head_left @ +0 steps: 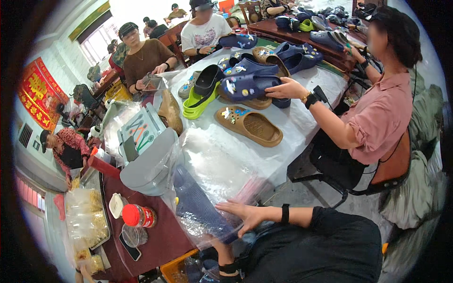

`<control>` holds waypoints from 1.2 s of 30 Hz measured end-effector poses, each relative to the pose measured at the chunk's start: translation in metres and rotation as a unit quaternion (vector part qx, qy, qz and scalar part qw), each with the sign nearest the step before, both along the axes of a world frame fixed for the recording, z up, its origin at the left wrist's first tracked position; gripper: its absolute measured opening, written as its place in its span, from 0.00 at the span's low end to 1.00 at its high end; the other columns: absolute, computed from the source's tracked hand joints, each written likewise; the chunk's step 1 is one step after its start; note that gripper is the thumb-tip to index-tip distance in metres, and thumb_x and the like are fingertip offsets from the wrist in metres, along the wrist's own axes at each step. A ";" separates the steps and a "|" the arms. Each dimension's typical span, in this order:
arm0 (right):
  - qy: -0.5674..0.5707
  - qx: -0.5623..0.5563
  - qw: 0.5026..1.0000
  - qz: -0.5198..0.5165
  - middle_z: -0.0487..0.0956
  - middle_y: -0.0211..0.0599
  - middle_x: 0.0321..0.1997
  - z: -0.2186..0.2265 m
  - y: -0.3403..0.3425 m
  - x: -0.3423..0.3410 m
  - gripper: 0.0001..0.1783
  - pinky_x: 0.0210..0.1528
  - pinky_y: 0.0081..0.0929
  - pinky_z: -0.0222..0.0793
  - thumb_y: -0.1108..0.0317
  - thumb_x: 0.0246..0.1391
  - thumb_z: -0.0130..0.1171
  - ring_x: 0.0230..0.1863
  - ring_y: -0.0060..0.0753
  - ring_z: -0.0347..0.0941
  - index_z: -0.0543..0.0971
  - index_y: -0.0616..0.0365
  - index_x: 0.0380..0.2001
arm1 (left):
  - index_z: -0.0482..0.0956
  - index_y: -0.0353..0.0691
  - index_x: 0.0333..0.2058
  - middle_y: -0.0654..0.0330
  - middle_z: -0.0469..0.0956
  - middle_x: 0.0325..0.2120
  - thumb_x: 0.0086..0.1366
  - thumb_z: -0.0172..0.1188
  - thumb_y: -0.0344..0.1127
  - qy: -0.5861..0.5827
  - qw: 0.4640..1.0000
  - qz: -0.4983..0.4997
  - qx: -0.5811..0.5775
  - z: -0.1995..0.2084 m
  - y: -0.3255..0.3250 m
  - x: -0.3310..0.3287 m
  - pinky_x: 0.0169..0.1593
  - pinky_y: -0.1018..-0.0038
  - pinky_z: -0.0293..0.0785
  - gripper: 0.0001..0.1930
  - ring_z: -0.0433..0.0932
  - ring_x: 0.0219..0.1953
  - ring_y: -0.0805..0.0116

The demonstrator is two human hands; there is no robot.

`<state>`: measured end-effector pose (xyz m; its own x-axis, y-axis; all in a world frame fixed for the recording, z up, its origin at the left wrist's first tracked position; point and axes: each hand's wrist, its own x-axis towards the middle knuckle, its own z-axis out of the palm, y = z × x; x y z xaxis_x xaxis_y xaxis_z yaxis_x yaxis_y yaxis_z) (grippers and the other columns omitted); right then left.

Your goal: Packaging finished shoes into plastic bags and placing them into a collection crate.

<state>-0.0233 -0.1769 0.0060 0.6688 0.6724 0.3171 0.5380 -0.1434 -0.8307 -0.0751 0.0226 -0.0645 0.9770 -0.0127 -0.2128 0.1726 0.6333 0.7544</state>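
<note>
A navy clog (198, 203) lies inside a clear plastic bag (207, 158) on the near part of the table, with a small yellow charm at its left side. My right hand (243, 214) rests on the bag over the clog, fingers stretched out and thumb apart. Close by at the bag's near end is my left hand (223, 252); plastic and the clog's edge hide its fingers, so its grip does not show. Beyond the bag lies a brown clog (249, 125) with charms, beside a lime-green clog (200, 103) and a black clog (207, 80).
Across the table, a co-worker's hand (288, 89) holds a charm-covered navy clog (247, 88). Left of the bag stand a grey bin (148, 167), a red-lidded jar (141, 216), a clear cup (134, 236) and a phone (130, 247). An orange crate (177, 266) sits below the table edge.
</note>
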 end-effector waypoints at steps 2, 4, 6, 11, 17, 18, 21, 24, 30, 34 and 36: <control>-0.023 -0.003 1.000 0.007 0.43 0.52 0.71 0.007 -0.001 0.003 0.70 0.70 0.51 0.25 0.32 0.30 0.66 0.72 0.48 0.36 0.42 0.58 0.67 | 0.49 0.40 0.64 0.50 0.52 0.63 0.68 0.28 0.56 -0.198 0.925 -0.168 -0.278 -0.012 0.006 0.005 0.65 0.58 0.49 0.33 0.55 0.63 0.52; -0.048 -0.057 0.997 -0.012 0.42 0.50 0.71 0.000 -0.004 0.005 0.70 0.70 0.50 0.27 0.35 0.28 0.68 0.71 0.55 0.36 0.40 0.53 0.68 | 0.50 0.39 0.64 0.50 0.53 0.63 0.68 0.32 0.55 -0.108 0.980 -0.082 -0.148 -0.013 0.003 -0.002 0.65 0.59 0.50 0.32 0.55 0.62 0.52; -0.054 -0.052 0.996 -0.045 0.42 0.51 0.71 -0.019 -0.011 0.009 0.68 0.70 0.50 0.29 0.34 0.31 0.66 0.71 0.51 0.38 0.41 0.55 0.67 | 0.50 0.39 0.63 0.49 0.54 0.62 0.68 0.36 0.53 -0.016 1.000 0.013 -0.009 -0.019 0.007 -0.007 0.64 0.59 0.50 0.32 0.55 0.62 0.51; 0.135 0.275 0.935 -0.181 0.43 0.50 0.71 -0.023 -0.004 0.009 0.62 0.68 0.45 0.44 0.37 0.39 0.64 0.71 0.46 0.40 0.42 0.58 0.67 | 0.55 0.32 0.59 0.50 0.64 0.54 0.64 0.53 0.32 -0.084 0.829 0.135 0.537 -0.024 0.007 -0.011 0.57 0.63 0.62 0.27 0.65 0.52 0.55; 0.229 0.349 0.876 -0.243 0.42 0.48 0.71 -0.005 -0.001 -0.008 0.64 0.67 0.40 0.48 0.37 0.37 0.66 0.71 0.46 0.40 0.43 0.60 0.67 | 0.53 0.29 0.60 0.50 0.62 0.57 0.69 0.44 0.45 -0.088 0.921 0.074 0.371 0.054 -0.041 -0.003 0.59 0.68 0.60 0.29 0.63 0.57 0.59; 0.236 0.350 0.871 -0.252 0.43 0.49 0.71 -0.001 0.001 -0.009 0.65 0.67 0.40 0.48 0.37 0.36 0.66 0.71 0.46 0.40 0.43 0.60 0.66 | 0.52 0.29 0.60 0.49 0.61 0.57 0.69 0.44 0.47 -0.164 0.910 0.080 0.372 0.046 -0.036 -0.004 0.59 0.68 0.59 0.31 0.63 0.57 0.59; 0.154 0.200 0.952 -0.175 0.44 0.49 0.71 -0.014 -0.028 -0.009 0.65 0.68 0.39 0.45 0.37 0.35 0.67 0.71 0.46 0.41 0.43 0.61 0.66 | 0.48 0.28 0.61 0.47 0.60 0.58 0.68 0.45 0.51 -0.130 0.845 0.050 0.516 0.061 -0.039 0.004 0.60 0.66 0.58 0.35 0.61 0.58 0.57; 0.095 0.096 0.990 -0.039 0.47 0.52 0.70 -0.005 -0.035 -0.002 0.70 0.69 0.39 0.40 0.35 0.29 0.69 0.70 0.49 0.42 0.44 0.64 0.66 | 0.45 0.29 0.63 0.41 0.57 0.60 0.56 0.43 0.21 -0.147 0.860 0.045 0.486 0.070 -0.039 0.013 0.53 0.68 0.66 0.34 0.68 0.55 0.51; 0.006 -0.103 0.995 -0.013 0.42 0.61 0.68 0.008 -0.036 -0.006 0.83 0.70 0.43 0.31 0.36 0.14 0.75 0.71 0.52 0.34 0.36 0.73 0.64 | 0.43 0.33 0.64 0.41 0.54 0.61 0.62 0.46 0.36 -0.165 0.821 0.040 0.545 0.074 -0.041 0.011 0.53 0.64 0.65 0.35 0.66 0.56 0.48; 0.020 -0.089 0.995 -0.028 0.47 0.65 0.67 0.005 -0.034 -0.014 0.78 0.70 0.43 0.31 0.40 0.23 0.75 0.69 0.55 0.43 0.35 0.74 0.63 | 0.45 0.35 0.65 0.40 0.64 0.55 0.66 0.46 0.42 -0.074 0.811 -0.067 0.576 0.088 -0.036 0.006 0.59 0.64 0.59 0.33 0.66 0.56 0.50; 0.052 0.010 0.998 -0.037 0.51 0.63 0.66 -0.005 -0.037 -0.018 0.71 0.69 0.39 0.39 0.46 0.29 0.75 0.67 0.53 0.48 0.39 0.73 0.63 | 0.46 0.35 0.64 0.40 0.60 0.57 0.66 0.46 0.39 -0.129 0.775 -0.051 0.616 0.091 -0.033 0.011 0.58 0.62 0.60 0.32 0.64 0.57 0.46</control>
<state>-0.0409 -0.2143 0.0013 0.7468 0.6141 0.2551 0.4365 -0.1633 -0.8848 -0.0638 -0.0100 0.0263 0.9964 -0.0347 0.0778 -0.0830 -0.6034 0.7931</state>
